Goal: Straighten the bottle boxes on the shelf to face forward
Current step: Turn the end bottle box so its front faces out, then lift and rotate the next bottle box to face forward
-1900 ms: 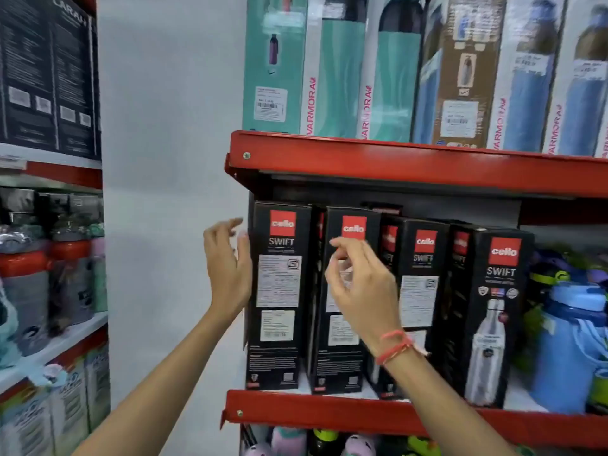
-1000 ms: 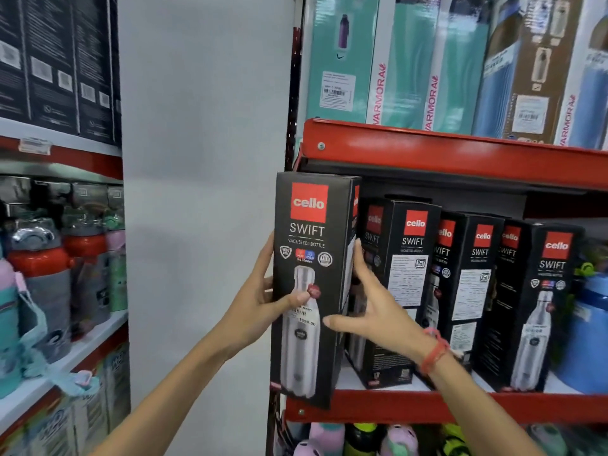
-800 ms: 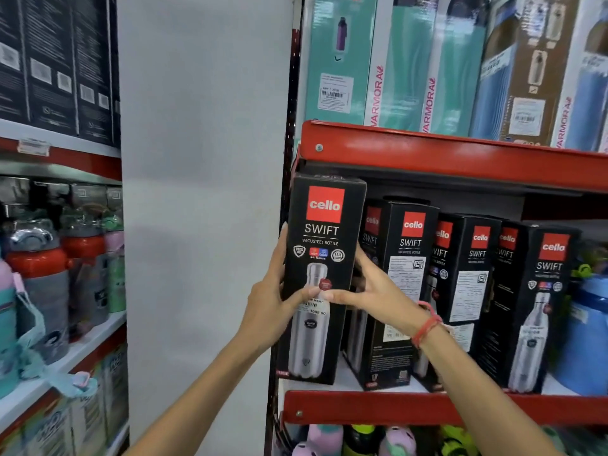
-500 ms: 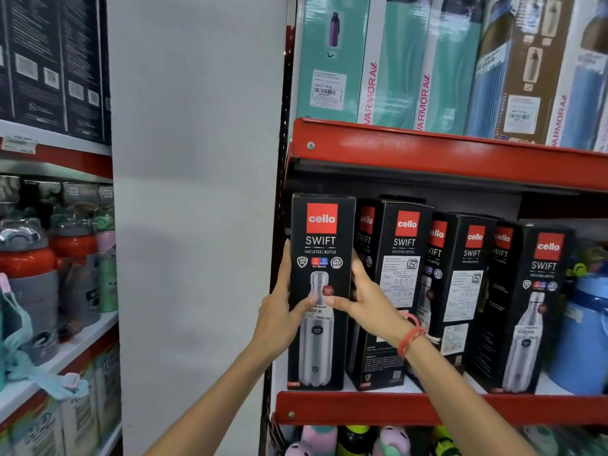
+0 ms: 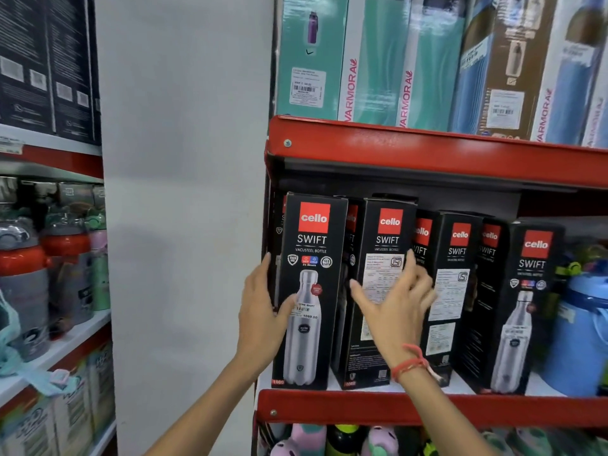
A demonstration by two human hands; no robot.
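A: Grip first. Left hand (image 5: 263, 311) clasps the first Cello box (image 5: 309, 291), fingers along its left edge, thumb across the front near the price sticker. A closed hold on that box.

B: And the other one?

A: Right hand (image 5: 391, 311) is spread loose, fingers splayed and blurred, in front of the second Cello box (image 5: 378, 291). It grasps nothing; whether the fingertips touch the carton, cannot tell.

B: Where does the first box stand?

A: Upright on the red shelf (image 5: 427, 409), at its left end, just beside the white wall panel (image 5: 184, 225). Printed bottle picture faces straight out.

B: The rest of the row?

A: Right of the first box, the second box touches or nearly touches it, turned so its label panel faces out. Further right, the third Cello box (image 5: 454, 291) shows a label panel too. Farthest right of the first box, the end Cello box (image 5: 523, 307) shows a bottle picture, angled slightly.

B: Anything else?

A: Red thread band (image 5: 411, 365) on the right wrist. Teal and blue Varmora boxes (image 5: 394, 60) on the shelf above the first box.
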